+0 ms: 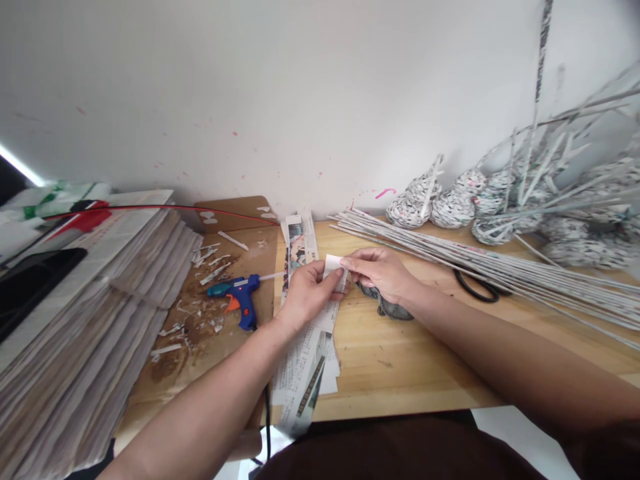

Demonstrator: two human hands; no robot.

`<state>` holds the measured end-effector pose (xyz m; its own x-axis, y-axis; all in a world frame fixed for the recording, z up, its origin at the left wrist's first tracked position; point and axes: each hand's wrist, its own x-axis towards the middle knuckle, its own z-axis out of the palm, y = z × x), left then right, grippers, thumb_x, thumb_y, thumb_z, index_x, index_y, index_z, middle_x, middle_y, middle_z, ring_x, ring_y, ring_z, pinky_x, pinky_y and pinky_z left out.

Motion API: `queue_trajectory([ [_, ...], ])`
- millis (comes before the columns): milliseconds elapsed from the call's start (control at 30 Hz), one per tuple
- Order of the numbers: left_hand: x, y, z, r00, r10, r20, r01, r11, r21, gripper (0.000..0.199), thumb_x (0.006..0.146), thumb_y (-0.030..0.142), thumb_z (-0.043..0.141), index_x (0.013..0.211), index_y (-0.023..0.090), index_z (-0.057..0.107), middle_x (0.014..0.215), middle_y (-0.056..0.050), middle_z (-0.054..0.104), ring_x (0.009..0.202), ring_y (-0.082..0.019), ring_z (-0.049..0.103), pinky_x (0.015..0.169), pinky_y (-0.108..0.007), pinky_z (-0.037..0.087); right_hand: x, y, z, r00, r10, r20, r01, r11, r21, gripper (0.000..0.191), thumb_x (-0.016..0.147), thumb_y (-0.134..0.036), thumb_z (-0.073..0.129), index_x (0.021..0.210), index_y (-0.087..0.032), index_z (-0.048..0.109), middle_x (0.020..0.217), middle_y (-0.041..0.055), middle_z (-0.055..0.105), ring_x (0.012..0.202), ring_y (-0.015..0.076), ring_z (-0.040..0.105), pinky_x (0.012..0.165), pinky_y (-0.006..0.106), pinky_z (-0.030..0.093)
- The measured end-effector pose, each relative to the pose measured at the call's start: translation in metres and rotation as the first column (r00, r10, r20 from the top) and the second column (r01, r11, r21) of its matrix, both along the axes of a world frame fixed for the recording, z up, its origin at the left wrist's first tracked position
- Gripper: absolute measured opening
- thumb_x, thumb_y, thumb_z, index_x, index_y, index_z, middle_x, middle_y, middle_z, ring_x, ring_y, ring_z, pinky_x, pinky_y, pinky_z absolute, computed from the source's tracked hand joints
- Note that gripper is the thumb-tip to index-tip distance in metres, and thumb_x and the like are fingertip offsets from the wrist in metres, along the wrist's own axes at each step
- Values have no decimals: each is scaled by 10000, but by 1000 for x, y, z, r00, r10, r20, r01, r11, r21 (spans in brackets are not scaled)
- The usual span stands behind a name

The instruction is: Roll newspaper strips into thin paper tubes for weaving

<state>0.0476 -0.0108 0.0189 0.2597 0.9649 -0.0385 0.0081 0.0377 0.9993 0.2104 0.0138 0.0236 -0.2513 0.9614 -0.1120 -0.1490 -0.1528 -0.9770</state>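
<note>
Between my two hands is a strip of newspaper, its pale end standing up. My left hand pinches it between thumb and fingers from the left. From the right, my right hand grips the strip's upper corner with thumb and forefinger. Under and below my hands lie more newspaper strips, stacked lengthwise and hanging over the table's front edge. A dark grey cloth lies partly hidden beneath my right hand. To the left of my left hand rests a blue glue gun with an orange trigger.
A tall stack of folded newspapers fills the left side. Paper scraps litter a stained brown board. Long rolled paper sticks lie across the right, over black scissors handles. Several woven paper shapes stand by the wall.
</note>
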Motion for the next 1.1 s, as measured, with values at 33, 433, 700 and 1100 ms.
queue_trajectory([
  [33,0,0,0,1000,1,-8,-1,1000,-5,311,801,436,644,885,138,674,777,-55,690,710,-180,656,626,-293,572,0,0,0,1000,-15,7,15,1000,1,331,579,-406,840,648,-132,668,485,-15,524,417,56,402,349,183,173],
  [433,-3,1,6,994,23,107,-15,997,-73,330,788,420,675,915,116,677,755,-58,685,681,-155,647,577,-238,552,13,10,-4,971,214,-103,-215,977,5,270,747,-389,749,772,-130,674,668,9,576,532,67,503,388,164,272],
  [700,-3,3,1,999,1,41,2,998,-63,351,779,441,680,894,109,680,754,-68,690,677,-163,643,574,-250,554,10,6,-4,978,207,-5,-207,977,57,284,767,-392,725,783,-109,707,583,6,574,466,45,437,372,160,234],
  [1100,-1,2,2,1000,0,29,1,999,-47,346,798,453,652,886,118,663,755,-56,676,706,-176,649,609,-283,573,5,5,-4,997,69,-15,-70,998,-4,325,661,-420,787,731,-115,698,513,-12,532,420,42,399,356,166,175],
])
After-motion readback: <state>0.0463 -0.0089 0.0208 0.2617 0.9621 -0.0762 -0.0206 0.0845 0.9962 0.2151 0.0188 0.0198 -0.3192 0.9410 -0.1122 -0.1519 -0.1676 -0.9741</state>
